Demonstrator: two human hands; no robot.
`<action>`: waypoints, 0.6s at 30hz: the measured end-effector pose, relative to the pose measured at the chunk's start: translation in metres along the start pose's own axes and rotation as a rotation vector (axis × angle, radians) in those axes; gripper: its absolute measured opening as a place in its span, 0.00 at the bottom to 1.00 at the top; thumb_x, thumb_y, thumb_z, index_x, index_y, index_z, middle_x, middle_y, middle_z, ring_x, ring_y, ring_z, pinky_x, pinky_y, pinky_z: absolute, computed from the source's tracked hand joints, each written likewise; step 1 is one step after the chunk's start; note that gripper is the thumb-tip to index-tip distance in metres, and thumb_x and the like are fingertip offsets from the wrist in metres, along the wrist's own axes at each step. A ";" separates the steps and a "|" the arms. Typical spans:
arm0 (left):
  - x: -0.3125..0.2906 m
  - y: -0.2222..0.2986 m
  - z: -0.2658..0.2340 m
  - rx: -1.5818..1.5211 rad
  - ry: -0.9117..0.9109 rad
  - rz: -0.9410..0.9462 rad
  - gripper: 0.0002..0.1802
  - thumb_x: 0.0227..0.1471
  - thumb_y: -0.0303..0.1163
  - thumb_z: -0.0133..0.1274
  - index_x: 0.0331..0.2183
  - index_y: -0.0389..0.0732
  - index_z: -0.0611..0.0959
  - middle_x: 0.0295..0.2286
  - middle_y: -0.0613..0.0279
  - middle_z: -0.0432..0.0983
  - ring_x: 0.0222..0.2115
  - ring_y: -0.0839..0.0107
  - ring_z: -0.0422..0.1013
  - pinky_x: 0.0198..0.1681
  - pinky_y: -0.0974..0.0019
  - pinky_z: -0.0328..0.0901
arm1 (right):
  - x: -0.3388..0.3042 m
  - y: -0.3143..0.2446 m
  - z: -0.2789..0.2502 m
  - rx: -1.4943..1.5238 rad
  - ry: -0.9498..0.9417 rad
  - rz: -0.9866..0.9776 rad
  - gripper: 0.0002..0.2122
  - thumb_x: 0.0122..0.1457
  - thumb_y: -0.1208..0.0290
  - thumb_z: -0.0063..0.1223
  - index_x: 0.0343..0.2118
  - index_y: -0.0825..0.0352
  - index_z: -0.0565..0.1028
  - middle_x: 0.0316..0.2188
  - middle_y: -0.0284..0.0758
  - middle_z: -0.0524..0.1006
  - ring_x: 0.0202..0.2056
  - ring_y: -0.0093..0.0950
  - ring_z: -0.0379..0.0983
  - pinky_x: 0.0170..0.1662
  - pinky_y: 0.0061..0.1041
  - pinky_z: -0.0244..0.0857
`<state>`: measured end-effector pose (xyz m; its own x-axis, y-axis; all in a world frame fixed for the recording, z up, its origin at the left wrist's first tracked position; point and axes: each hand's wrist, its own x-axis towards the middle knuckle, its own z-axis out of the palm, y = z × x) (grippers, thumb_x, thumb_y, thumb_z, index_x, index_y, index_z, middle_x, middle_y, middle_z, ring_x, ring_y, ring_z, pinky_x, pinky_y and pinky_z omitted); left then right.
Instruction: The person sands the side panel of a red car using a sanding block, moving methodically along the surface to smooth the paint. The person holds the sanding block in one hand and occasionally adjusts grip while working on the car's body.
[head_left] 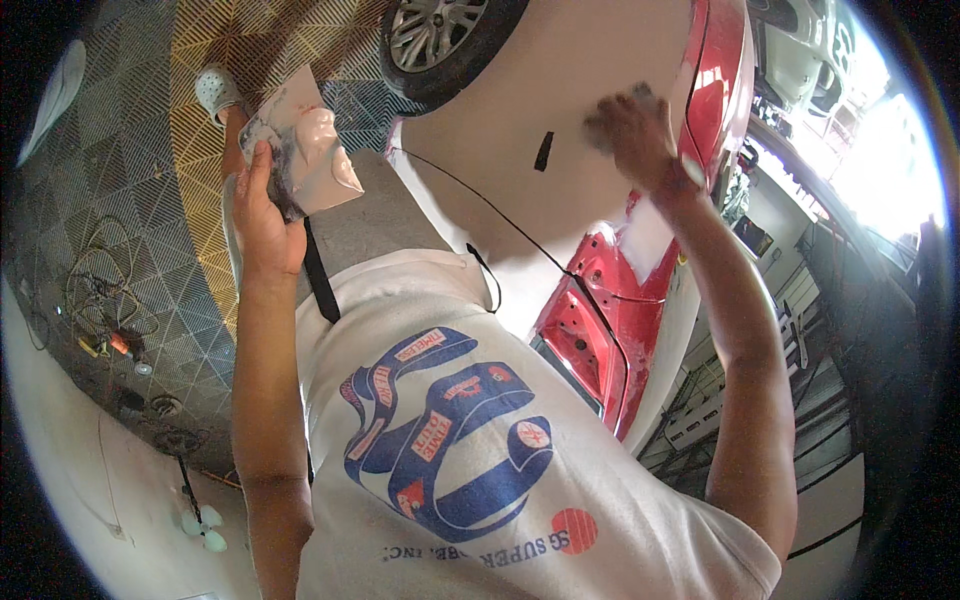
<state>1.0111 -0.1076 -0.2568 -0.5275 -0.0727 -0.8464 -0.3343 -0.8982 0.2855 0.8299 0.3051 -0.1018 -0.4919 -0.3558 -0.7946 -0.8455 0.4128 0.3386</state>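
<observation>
My left hand (264, 222) grips a flat mixing board (295, 95), thumb on top. A smooth mound of pale pink body filler (316, 134) covers much of it, and grey smears mark the edge nearest my thumb. My right hand (636, 135) is raised over the beige-coated side panel (560, 80) of a red car, close to its upper edge. Its fingers look dark and dusty and are smeared by motion. Whether they hold anything, or touch the panel, I cannot tell. A narrow dark slot (543, 151) shows in the panel left of that hand.
A car wheel (440, 40) stands at the top centre. Bare red metal with holes (585, 325) shows near my right side. Tangled cords (100, 285) lie on the patterned floor tiles (130, 190) at left, near a fan (203, 528). Another vehicle (805, 55) is at the upper right.
</observation>
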 end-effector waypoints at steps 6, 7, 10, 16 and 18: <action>0.007 -0.007 0.010 -0.027 -0.066 0.069 0.31 0.67 0.41 0.55 0.64 0.38 0.68 0.59 0.57 0.71 0.60 0.62 0.67 0.66 0.57 0.59 | -0.094 -0.058 -0.011 0.116 -0.057 0.029 0.17 0.64 0.66 0.49 0.55 0.47 0.78 0.59 0.33 0.71 0.66 0.35 0.62 0.61 0.66 0.53; 0.003 -0.004 0.017 -0.026 -0.054 0.049 0.30 0.66 0.41 0.55 0.63 0.38 0.69 0.58 0.57 0.72 0.59 0.62 0.67 0.65 0.58 0.59 | -0.095 -0.058 -0.027 0.108 -0.155 0.021 0.18 0.64 0.68 0.49 0.55 0.46 0.78 0.59 0.33 0.71 0.66 0.35 0.62 0.61 0.66 0.53; -0.006 0.005 0.031 0.009 -0.094 0.042 0.30 0.66 0.41 0.56 0.63 0.39 0.70 0.58 0.58 0.71 0.59 0.62 0.67 0.64 0.57 0.61 | -0.083 -0.054 -0.073 0.239 -0.267 0.049 0.21 0.61 0.72 0.49 0.57 0.47 0.77 0.62 0.32 0.70 0.66 0.34 0.63 0.61 0.63 0.54; -0.020 0.006 0.048 0.195 -0.089 0.171 0.31 0.67 0.45 0.53 0.63 0.35 0.70 0.57 0.55 0.72 0.57 0.63 0.68 0.63 0.59 0.61 | -0.042 -0.070 -0.150 0.638 0.262 0.176 0.28 0.58 0.76 0.50 0.61 0.43 0.75 0.62 0.31 0.71 0.65 0.32 0.65 0.60 0.50 0.56; -0.022 0.010 0.050 0.391 -0.128 0.252 0.32 0.69 0.46 0.49 0.63 0.33 0.68 0.58 0.52 0.71 0.58 0.62 0.68 0.63 0.60 0.60 | -0.030 -0.089 -0.161 0.696 0.363 0.132 0.28 0.59 0.75 0.50 0.62 0.41 0.74 0.62 0.31 0.71 0.65 0.32 0.65 0.60 0.49 0.56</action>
<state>0.9809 -0.0931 -0.2129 -0.7134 -0.1913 -0.6742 -0.4395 -0.6272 0.6430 0.8865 0.1442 -0.0272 -0.7172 -0.4692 -0.5152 -0.5107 0.8570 -0.0695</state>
